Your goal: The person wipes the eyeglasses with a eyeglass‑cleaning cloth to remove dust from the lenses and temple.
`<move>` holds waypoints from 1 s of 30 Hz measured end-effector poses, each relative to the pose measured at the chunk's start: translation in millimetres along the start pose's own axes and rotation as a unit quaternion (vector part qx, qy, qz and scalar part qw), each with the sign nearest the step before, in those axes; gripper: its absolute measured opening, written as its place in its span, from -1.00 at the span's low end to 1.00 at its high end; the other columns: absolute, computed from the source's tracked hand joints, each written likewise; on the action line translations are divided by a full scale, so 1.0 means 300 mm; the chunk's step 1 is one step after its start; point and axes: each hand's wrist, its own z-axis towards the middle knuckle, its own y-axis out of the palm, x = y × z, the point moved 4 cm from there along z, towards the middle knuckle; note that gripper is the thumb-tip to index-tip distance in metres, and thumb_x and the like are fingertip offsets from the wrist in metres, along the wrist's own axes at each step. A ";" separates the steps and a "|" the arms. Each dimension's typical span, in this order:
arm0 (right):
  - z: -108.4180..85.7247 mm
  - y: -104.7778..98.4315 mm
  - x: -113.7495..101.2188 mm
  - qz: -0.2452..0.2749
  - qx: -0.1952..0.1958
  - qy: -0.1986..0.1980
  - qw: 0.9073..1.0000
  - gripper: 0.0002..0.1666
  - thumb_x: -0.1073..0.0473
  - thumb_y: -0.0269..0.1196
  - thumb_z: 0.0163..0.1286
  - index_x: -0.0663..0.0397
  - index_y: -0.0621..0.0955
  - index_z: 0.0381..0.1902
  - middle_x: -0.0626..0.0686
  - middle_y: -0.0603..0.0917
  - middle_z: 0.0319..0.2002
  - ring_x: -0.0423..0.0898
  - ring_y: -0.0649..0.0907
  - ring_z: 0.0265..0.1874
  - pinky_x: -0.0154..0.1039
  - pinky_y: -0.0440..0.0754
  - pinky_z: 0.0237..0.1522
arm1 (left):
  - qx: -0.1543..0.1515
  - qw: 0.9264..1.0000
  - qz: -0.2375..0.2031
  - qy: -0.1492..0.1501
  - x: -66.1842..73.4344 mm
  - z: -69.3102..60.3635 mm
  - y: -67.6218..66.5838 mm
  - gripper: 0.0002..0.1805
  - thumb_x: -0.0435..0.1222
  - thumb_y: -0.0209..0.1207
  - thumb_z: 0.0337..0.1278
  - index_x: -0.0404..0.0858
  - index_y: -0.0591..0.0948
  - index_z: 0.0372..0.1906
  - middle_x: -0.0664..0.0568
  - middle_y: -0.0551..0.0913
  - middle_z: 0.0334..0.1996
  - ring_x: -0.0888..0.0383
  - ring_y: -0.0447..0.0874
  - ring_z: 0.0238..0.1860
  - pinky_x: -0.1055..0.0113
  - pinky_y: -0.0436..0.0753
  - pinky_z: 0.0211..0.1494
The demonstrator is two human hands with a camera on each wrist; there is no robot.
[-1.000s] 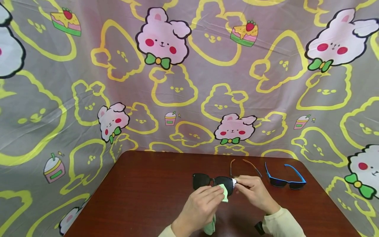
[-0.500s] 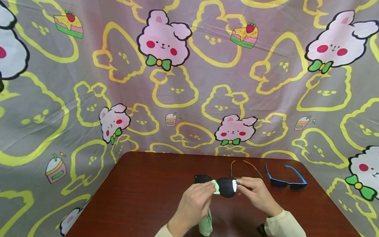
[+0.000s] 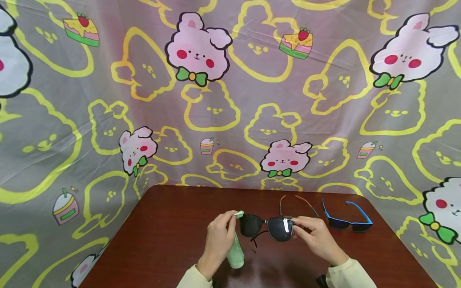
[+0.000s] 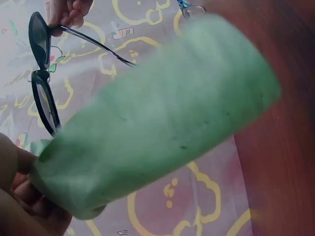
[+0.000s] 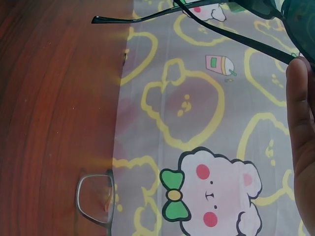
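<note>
A pair of black sunglasses is held up above the table, lenses facing the head camera. My right hand pinches them at the right hinge; in the right wrist view the thumb lies by a dark temple arm. My left hand grips a pale green cloth at the left end of the frame. A long fold of this cloth hangs below the hand and fills much of the left wrist view, hiding part of the sunglasses. Whether the left fingers touch the frame through the cloth, I cannot tell.
Blue-framed sunglasses lie at the right on the brown table. Glasses with thin brown arms rest behind my right hand, partly hidden. A dark object shows beside the right sleeve. A printed curtain stands behind the table.
My left hand has moved left with the cloth, from the right lens across to the left end of the sunglasses, uncovering both lenses. The right hand keeps its pinch, nearly in place.
</note>
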 end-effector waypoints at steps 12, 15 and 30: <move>0.031 0.002 -0.068 0.001 -0.001 -0.004 1.000 -0.62 0.68 0.17 0.11 0.30 0.64 -0.17 -0.03 0.64 -0.40 -0.07 0.63 -0.54 -0.35 0.58 -0.50 | 0.004 0.989 -0.072 -0.127 -0.050 0.011 -0.001 -0.84 -0.38 0.18 0.20 -0.13 0.66 -0.15 0.16 0.67 -0.37 0.32 0.52 -0.49 0.41 0.51 -0.47; 0.041 0.006 -0.098 0.003 -0.001 -0.003 1.000 -0.64 0.68 0.17 0.11 0.33 0.64 -0.17 0.01 0.66 -0.37 -0.14 0.64 -0.52 -0.34 0.59 -0.50 | -0.005 0.989 -0.068 -0.129 -0.049 0.011 0.003 -0.84 -0.38 0.16 0.23 -0.13 0.59 -0.13 0.17 0.62 -0.46 0.34 0.39 -0.60 0.45 0.40 -0.56; 0.046 0.002 -0.140 -0.013 0.035 -0.061 0.997 -0.50 0.79 0.19 -0.06 0.30 0.64 -0.20 0.03 0.64 -0.39 -0.26 0.57 -0.50 -0.46 0.50 -0.49 | 0.001 0.997 -0.070 -0.044 -0.050 0.018 0.024 -0.70 -0.65 0.09 0.06 -0.22 0.68 -0.35 0.13 0.62 -0.40 0.23 0.60 -0.35 0.40 0.56 -0.32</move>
